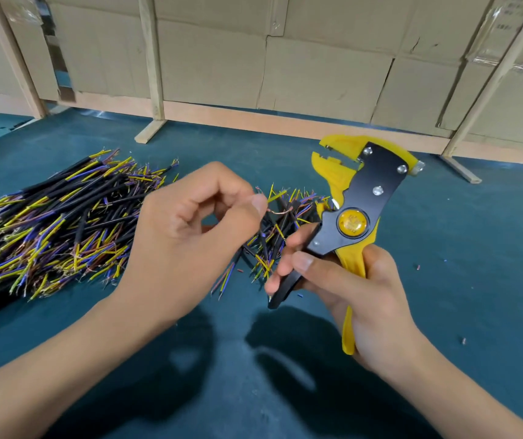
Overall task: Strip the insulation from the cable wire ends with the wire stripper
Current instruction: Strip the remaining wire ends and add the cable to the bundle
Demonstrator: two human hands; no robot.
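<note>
Two hands up, lower half of the frame. My right hand [342, 280], lower right, is curled round the handles of the wire stripper [353, 213], its yellow head pointing to the upper right with nothing between its teeth. My left hand [190, 223], centre, has thumb and forefinger pinched together on a thin copper strand [277, 212]; the other fingers are curled in.

Judgement: I am between strips. Best to let go of the loose strand, then take one cable by its black jacket, well back from the coloured cores, so the end stays stiff. Feed a single core square into the stripper's mouth, squeeze evenly, and do not twist, or the copper will fray.

Beyond my hands, a small scatter of cables [279, 236] lies at centre frame on the blue table [463, 248]. Left of centre, the big cable pile [47, 223]. Farther back, across the top, wooden struts [154, 68] against cardboard boxes [317, 58].
</note>
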